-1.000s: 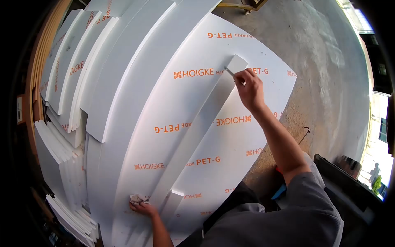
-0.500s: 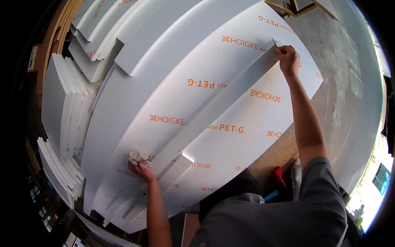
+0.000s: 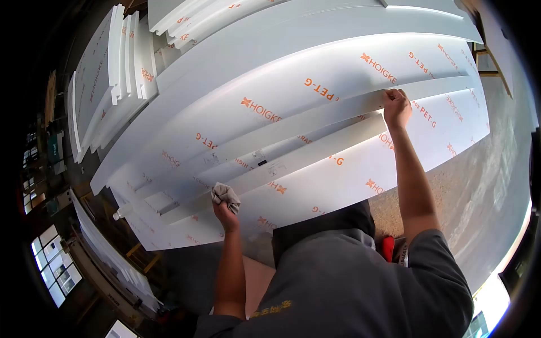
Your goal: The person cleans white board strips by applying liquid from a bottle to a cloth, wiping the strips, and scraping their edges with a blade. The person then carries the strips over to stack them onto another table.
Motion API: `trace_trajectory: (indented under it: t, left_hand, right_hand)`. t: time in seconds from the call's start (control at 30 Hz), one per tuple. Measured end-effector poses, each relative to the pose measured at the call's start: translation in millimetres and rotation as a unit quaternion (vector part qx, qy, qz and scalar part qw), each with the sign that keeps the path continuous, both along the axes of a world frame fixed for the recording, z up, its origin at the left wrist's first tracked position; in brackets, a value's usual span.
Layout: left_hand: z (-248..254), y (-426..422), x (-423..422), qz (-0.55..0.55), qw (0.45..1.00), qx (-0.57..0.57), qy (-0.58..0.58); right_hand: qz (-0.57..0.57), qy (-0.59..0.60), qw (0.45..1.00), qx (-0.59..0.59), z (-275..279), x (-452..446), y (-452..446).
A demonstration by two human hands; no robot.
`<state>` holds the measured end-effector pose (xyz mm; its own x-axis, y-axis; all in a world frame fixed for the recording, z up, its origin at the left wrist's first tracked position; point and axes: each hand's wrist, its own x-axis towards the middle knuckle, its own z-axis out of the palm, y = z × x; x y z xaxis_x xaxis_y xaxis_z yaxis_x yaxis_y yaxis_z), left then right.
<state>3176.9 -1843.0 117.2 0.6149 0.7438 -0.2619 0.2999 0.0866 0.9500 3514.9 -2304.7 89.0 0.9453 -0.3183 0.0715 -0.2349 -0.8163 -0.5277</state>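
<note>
A large curved white panel point(image 3: 360, 180) with orange HOIGKE and PET-G printing lies before me. Along it runs a long raised white strip point(image 3: 315, 117), with a shorter strip point(image 3: 332, 143) nearer my body. My left hand point(image 3: 226, 217) is closed around a crumpled greyish rag point(image 3: 226, 197), low over the near left part of the panel. At the long strip, close to the short strip's right end, my right hand point(image 3: 398, 108) is pinched shut with its fingertips against the edge. Whatever those fingers hold is hidden. A small black piece point(image 3: 262, 163) lies between the strips.
Stacked white panels point(image 3: 127, 62) stand at the far left, with another curved sheet point(image 3: 315, 25) behind the work panel. A wooden frame point(image 3: 489, 65) is at the far right. Below the panel, a red object point(image 3: 388, 248) sits beside my body, above the concrete floor point(image 3: 496, 180).
The view has turned, so the panel now lies more crosswise. My right hand has come back along the long strip from its far end; the pale piece at its fingertips no longer shows. The rag remains in my left hand.
</note>
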Motion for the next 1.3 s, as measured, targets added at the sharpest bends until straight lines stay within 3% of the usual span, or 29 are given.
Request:
trace_trajectory:
  t: [0.03, 0.1, 0.13, 0.23, 0.3, 0.33, 0.4, 0.53, 0.57, 0.63, 0.7, 0.77, 0.83, 0.9, 0.97, 1.0, 1.13, 1.17, 1.2, 1.23, 1.3]
  left_hand:
    - [0, 31, -22, 0.002, 1.000, -0.007, -0.004]
    - [-1, 90, -70, -0.114, 0.991, 0.037, 0.063]
    - [5, 106, -77, -0.108, 0.992, 0.032, 0.058]
    - [22, 141, -93, -0.120, 0.991, -0.062, 0.005]
    - [21, 171, -120, -0.141, 0.979, -0.147, 0.019]
    - [10, 192, -150, -0.139, 0.979, -0.144, 0.023]
    - [-33, 233, -248, -0.199, 0.968, 0.089, 0.121]
    - [26, 226, -354, -0.081, 0.964, -0.123, 0.223]
    - [32, 222, -374, -0.078, 0.963, -0.122, 0.228]
    - [36, 222, -407, 0.040, 0.909, -0.149, 0.387]
    - [29, 237, -421, 0.028, 0.906, -0.192, 0.376]
    - [33, 265, -439, 0.024, 0.903, -0.225, 0.365]
    - [24, 288, -437, -0.024, 0.883, -0.150, 0.445]
    - [19, 321, -434, 0.040, 0.885, -0.165, 0.433]
    - [-16, 374, -466, -0.201, 0.819, -0.031, 0.537]
    - [-30, 397, -486, -0.240, 0.809, 0.002, 0.536]
    - [-89, 480, -599, -0.230, 0.883, 0.056, 0.405]
    - [-81, 497, -602, -0.303, 0.838, 0.188, 0.413]
    - [-86, 513, -613, -0.301, 0.840, 0.185, 0.411]
    - [-91, 526, -629, -0.162, 0.902, 0.053, 0.396]
    - [-106, 550, -666, -0.019, 0.927, -0.087, 0.365]
  right_hand:
    - [0.009, -0.002, 1.000, -0.015, 4, -18, 49]
    - [0.059, -0.018, 0.998, 0.001, 13, -58, 161]
    - [0.091, -0.044, 0.995, 0.011, 7, -81, 219]
    - [0.218, -0.053, 0.972, 0.077, 4, -151, 376]
    - [0.344, 0.000, 0.934, 0.094, 12, -176, 424]
    - [0.309, -0.009, 0.943, 0.124, 17, -175, 421]
    - [0.177, -0.052, 0.979, 0.092, 22, -143, 368]
    - [-0.049, -0.048, 0.994, -0.090, 6, -79, 195]
    - [-0.056, -0.018, 0.989, -0.132, -3, -78, 177]
    - [-0.045, -0.015, 0.991, -0.125, -10, -93, 199]
    - [-0.049, 0.002, 0.993, -0.107, -7, -109, 248]
    - [-0.021, 0.003, 0.995, -0.095, -6, -127, 304]
    - [0.010, 0.011, 0.997, -0.080, -5, -147, 358]
    - [0.017, -0.005, 0.997, -0.075, -6, -173, 421]
    - [0.039, 0.003, 0.996, -0.079, -2, -200, 484]
    - [0.032, -0.003, 0.997, -0.066, 3, -216, 523]
    - [0.091, -0.021, 0.995, -0.026, 11, -284, 694]
    - [0.125, -0.026, 0.992, 0.012, 11, -305, 746]
    - [0.156, -0.032, 0.987, 0.021, 11, -327, 803]
    - [0.215, -0.072, 0.973, 0.048, 9, -348, 859]
    - [0.348, -0.015, 0.935, 0.072, 18, -384, 954]
